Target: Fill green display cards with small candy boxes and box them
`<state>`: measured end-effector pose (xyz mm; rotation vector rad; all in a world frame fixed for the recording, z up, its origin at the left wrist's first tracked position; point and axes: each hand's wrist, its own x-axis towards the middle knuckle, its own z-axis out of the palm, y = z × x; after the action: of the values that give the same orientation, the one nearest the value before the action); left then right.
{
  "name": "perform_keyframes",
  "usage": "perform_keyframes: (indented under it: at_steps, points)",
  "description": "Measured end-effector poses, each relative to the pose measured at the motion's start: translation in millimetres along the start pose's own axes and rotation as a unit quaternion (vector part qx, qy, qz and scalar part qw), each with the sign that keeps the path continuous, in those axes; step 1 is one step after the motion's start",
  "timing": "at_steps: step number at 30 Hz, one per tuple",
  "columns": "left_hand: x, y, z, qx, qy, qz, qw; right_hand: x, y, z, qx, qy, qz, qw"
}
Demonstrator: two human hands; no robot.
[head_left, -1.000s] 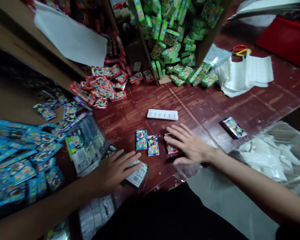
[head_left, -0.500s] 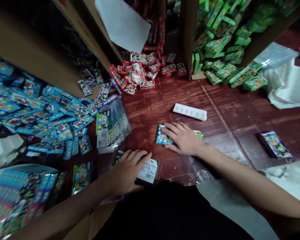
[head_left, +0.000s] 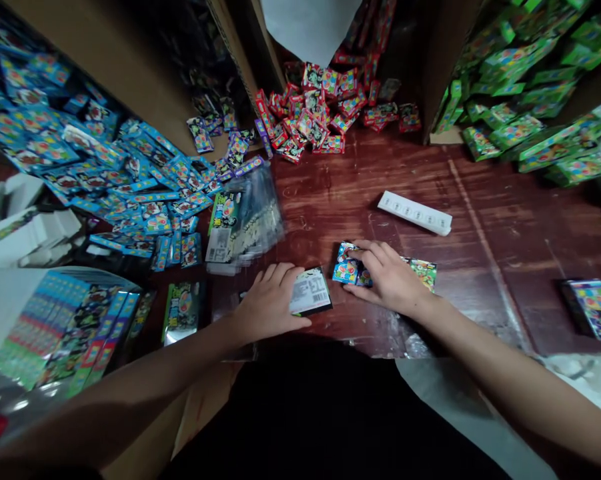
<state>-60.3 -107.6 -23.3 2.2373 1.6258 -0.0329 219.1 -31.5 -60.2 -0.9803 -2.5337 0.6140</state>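
My left hand point(head_left: 269, 303) grips a flat pack with a white barcode label point(head_left: 310, 291), lifting its edge off the dark red table point(head_left: 480, 267). My right hand point(head_left: 387, 277) is curled over a row of small colourful packets point(head_left: 347, 267) lying side by side; a blue one shows at its left and a green one point(head_left: 423, 270) at its right. A white strip point(head_left: 414, 213) lies just beyond the right hand.
Heaps of blue packets point(head_left: 105, 173) lie at the left, red ones point(head_left: 320, 107) at the back, green ones point(head_left: 525, 113) at the back right. Clear bags of packs point(head_left: 243, 223) lie left of my hands. A lone packet point(head_left: 587, 307) sits far right. White plastic point(head_left: 575, 373) lies near it.
The view swung left. My right hand gathered the small packets together and curled over them. My left hand closed on the barcode pack and raised it.
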Motion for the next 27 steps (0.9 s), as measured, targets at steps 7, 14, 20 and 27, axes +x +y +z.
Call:
perform_keyframes:
  at_steps: [7, 14, 20, 27]
  points:
    - [10, -1, -0.3, -0.014, 0.003, 0.019, 1.000, -9, -12, 2, 0.041, -0.088, -0.071, 0.993]
    - [18, -2, -0.6, -0.021, -0.015, 0.070, 0.997, -14, -9, -7, 0.037, -0.081, -0.069, 0.994]
    - [22, 0, 1.7, -0.026, -0.011, 0.080, 0.996, -35, 14, -30, 0.000, -0.100, -0.041, 0.994]
    - [31, 15, 9.0, -0.037, -0.005, 0.088, 0.995, -23, 7, -15, 0.036, -0.100, -0.065, 0.992]
